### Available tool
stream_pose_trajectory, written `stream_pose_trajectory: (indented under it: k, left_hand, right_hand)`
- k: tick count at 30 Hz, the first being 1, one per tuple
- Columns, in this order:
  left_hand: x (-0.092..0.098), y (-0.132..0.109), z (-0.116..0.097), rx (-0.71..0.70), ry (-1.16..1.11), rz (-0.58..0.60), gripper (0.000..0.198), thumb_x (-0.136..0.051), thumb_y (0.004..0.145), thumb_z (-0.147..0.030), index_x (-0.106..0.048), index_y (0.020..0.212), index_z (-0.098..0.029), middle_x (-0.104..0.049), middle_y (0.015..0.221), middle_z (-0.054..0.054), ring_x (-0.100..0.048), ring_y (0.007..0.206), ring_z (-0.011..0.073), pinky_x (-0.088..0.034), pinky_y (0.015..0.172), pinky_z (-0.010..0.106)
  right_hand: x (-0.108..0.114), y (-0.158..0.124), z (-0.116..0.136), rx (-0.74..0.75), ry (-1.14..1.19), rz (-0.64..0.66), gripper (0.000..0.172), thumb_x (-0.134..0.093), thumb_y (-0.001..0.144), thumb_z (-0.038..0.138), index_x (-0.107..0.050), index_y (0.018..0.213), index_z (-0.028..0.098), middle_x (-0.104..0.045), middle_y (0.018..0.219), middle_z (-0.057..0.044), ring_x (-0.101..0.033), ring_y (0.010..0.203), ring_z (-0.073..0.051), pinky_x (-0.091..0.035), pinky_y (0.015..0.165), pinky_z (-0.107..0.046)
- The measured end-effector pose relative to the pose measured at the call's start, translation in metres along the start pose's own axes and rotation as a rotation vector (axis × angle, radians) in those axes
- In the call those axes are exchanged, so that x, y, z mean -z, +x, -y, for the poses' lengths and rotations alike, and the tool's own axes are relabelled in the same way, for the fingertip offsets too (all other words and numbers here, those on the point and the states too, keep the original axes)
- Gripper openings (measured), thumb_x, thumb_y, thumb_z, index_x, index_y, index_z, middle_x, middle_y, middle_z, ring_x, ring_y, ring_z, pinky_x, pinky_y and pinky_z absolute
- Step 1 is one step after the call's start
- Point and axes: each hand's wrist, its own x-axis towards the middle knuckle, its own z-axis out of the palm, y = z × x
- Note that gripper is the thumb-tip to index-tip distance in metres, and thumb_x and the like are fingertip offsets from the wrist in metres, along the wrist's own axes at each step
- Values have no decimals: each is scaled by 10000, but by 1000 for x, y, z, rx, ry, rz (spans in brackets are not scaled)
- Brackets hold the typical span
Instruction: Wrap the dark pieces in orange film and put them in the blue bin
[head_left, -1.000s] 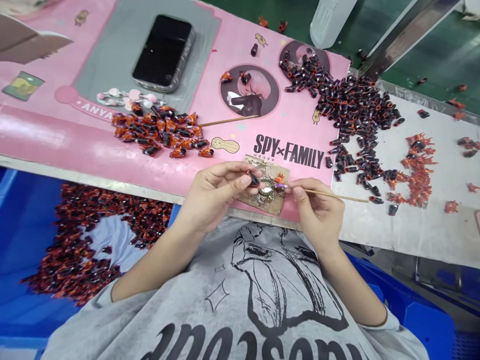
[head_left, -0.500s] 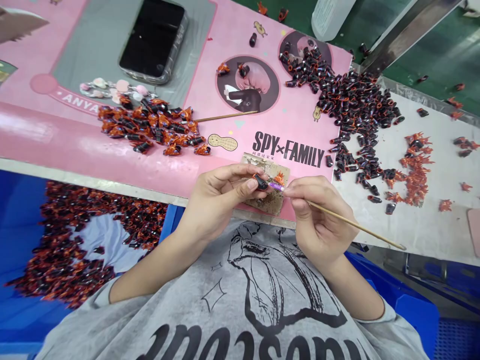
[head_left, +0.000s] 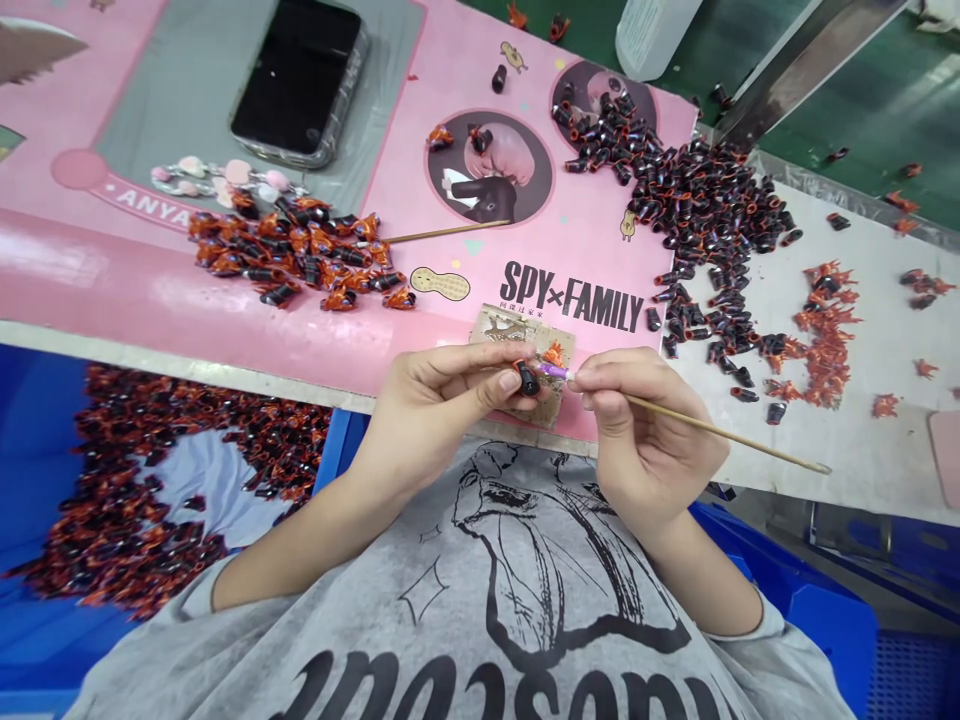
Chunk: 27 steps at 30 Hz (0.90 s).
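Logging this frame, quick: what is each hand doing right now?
Left hand: closed on a small black piece.
Right hand: closed on a thin stick.

Black phone on pink mat, white bottle beyond its far edge

Assembly workshop: heaped small parts

The thin stick looks like bare, matt wood with a purple-coated tip, the small black piece is glossy plastic, the pink printed mat has a smooth sheen, the phone shows glossy glass, and the grey T-shirt is matt cloth.
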Motion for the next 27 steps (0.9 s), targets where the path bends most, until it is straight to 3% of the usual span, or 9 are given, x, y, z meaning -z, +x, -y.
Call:
stream_pose_trajectory:
  k: [11,16,18,22,24,27]
  left_hand:
    - [-2,-2,-2,3,57,7,193,-905,700,-323,-825,864,-260,-811,785,18,-753,659,175,-657,672,311]
    - [-3,-3,-4,5,111,3,182,-904,702,-334,-807,834,-255,-807,818,13,-750,689,169,-652,699,309]
    - [-4,-6,-6,11,128,-11,171,-902,709,-324,-803,833,-261,-804,833,-1,-749,709,153,-651,718,282]
    - [-8,-11,-12,40,157,-38,134,-882,742,-310,-801,848,-299,-797,862,-45,-744,757,136,-656,774,256]
    - [-10,-12,-13,59,183,-40,96,-856,777,-300,-798,853,-304,-792,868,-50,-742,791,137,-654,805,255]
    - [-12,-12,-11,70,183,-21,70,-838,799,-286,-795,853,-294,-787,879,-51,-741,797,128,-648,795,228]
  right_hand:
    - [2,-3,1,-43,18,-27,115,-610,972,196,-720,942,214,-729,848,-40,-689,801,-175,-595,700,-324]
    - [14,-2,0,-21,39,-247,164,-575,1010,332,-725,1000,268,-704,759,-7,-645,634,-151,-507,505,-269]
    - [34,1,-6,32,-25,-408,192,-535,1025,365,-712,1013,290,-703,745,9,-596,530,-133,-421,417,-250]
    - [110,5,-30,128,-333,-701,409,-442,1034,435,-563,701,231,-708,776,-27,-568,473,-136,-369,406,-273]
    - [153,1,-42,20,-580,-679,514,-341,1045,509,-518,656,223,-692,750,-56,-609,519,-162,-429,460,-306]
    - [200,-11,-57,-148,-828,-435,371,-571,941,508,-634,728,210,-721,763,-67,-686,682,-216,-527,616,-356]
